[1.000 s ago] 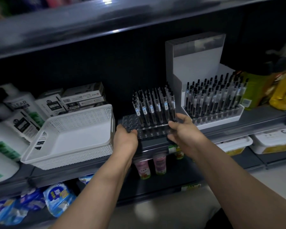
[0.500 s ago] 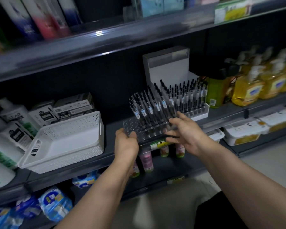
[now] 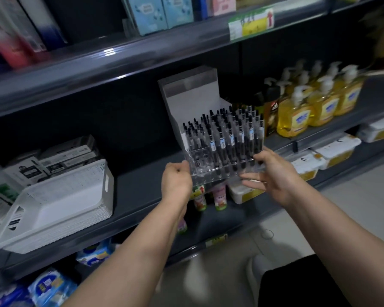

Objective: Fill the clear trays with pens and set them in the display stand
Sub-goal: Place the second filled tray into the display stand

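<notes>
A clear tray (image 3: 205,168) with several black pens (image 3: 222,145) standing in it hangs in the air in front of the white display stand (image 3: 190,103). My left hand (image 3: 175,181) grips the tray's left end. My right hand (image 3: 273,173) grips its right end from below and the side. The tray's left holes hold no pens. Behind it, more pens (image 3: 242,116) stand in the stand on the middle shelf; their tray is hidden.
A white perforated basket (image 3: 60,202) sits on the middle shelf (image 3: 140,180) to the left, with boxes (image 3: 60,156) behind it. Yellow soap bottles (image 3: 319,105) stand to the right of the stand. Small bottles (image 3: 218,196) and white packs (image 3: 333,151) fill the lower shelf.
Both hands have lifted the pen tray off the shelf edge and carried it right, up in front of the display stand. The camera has turned right and up.
</notes>
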